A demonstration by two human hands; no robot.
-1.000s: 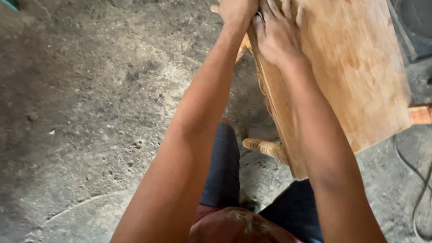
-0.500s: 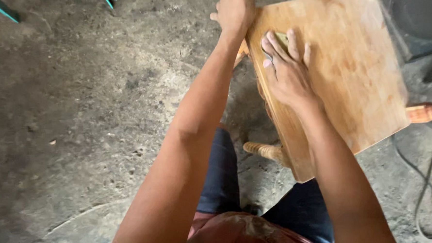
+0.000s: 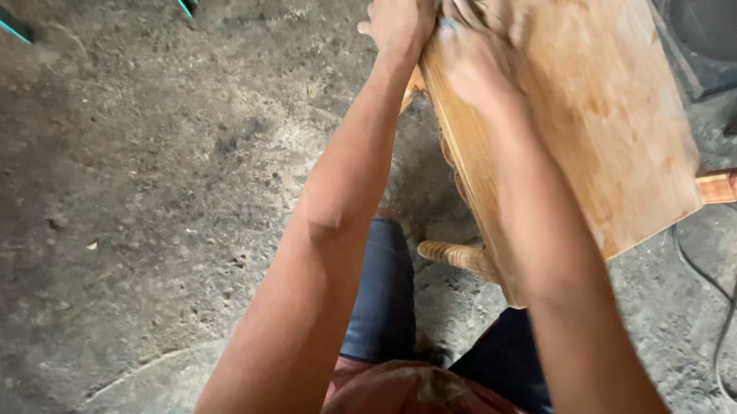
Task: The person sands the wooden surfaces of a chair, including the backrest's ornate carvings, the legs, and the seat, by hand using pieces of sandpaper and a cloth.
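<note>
Rough concrete floor (image 3: 138, 180) underfoot. Left hand (image 3: 400, 20) clamps the far edge of the wooden stool seat (image 3: 604, 134); right hand (image 3: 478, 59), blurred, presses flat on it, grip indeterminate. Turned legs (image 3: 457, 254) protrude; black cable (image 3: 732, 330) lies right.

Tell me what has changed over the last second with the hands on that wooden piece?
The right hand slid back up the wooden tabletop toward its far edge, after reaching down the surface half a second ago; it is blurred now. The greenish pad seen under its fingers then cannot be made out. The left hand stayed gripping the table's left edge, and the table itself stayed put.
</note>
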